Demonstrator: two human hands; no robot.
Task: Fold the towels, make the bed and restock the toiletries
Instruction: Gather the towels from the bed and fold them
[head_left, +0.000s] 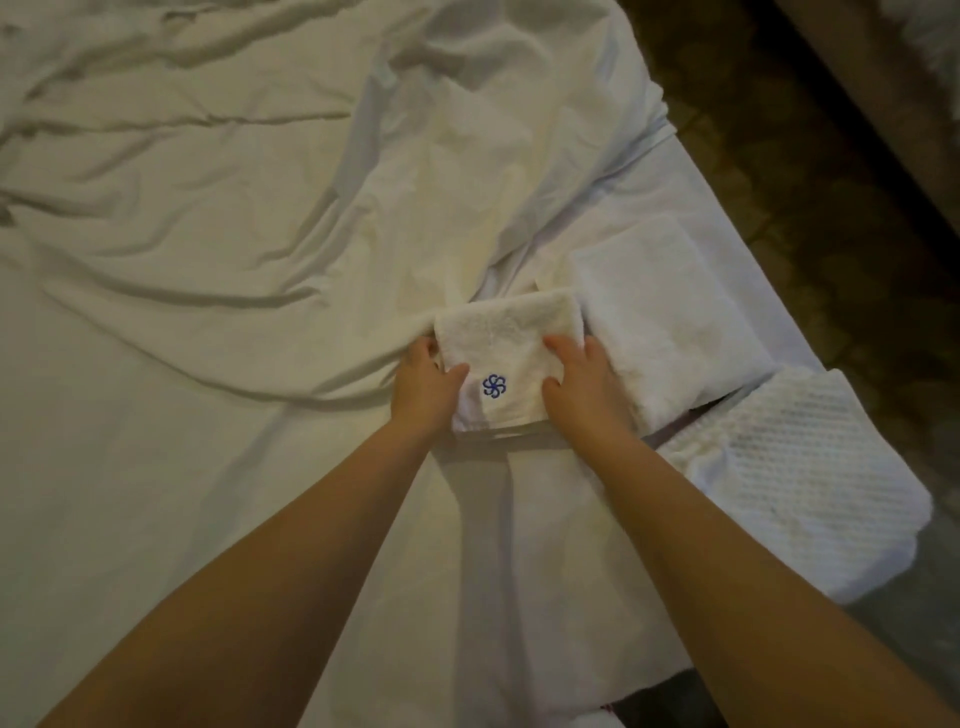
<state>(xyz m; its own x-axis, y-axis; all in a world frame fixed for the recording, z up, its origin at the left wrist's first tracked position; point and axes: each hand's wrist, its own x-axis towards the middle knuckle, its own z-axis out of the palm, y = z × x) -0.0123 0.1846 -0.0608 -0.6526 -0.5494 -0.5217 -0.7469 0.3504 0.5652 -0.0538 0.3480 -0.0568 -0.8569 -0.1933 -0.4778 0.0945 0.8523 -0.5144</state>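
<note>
A small folded white towel (501, 353) with a blue flower logo lies on the bed near the right side. My left hand (426, 382) grips its left edge, fingers under it and thumb on top. My right hand (584, 384) holds its right edge the same way. To the right lies a larger folded white towel (670, 317), touching the small one. A folded waffle-weave towel (800, 483) sits nearer, at the bed's right edge.
The white bed sheet (218, 234) is crumpled, with deep wrinkles across the left and far side. The bed's right edge runs diagonally, and beyond it is dark patterned carpet (810, 171). A wooden piece of furniture (893, 104) stands at the far right.
</note>
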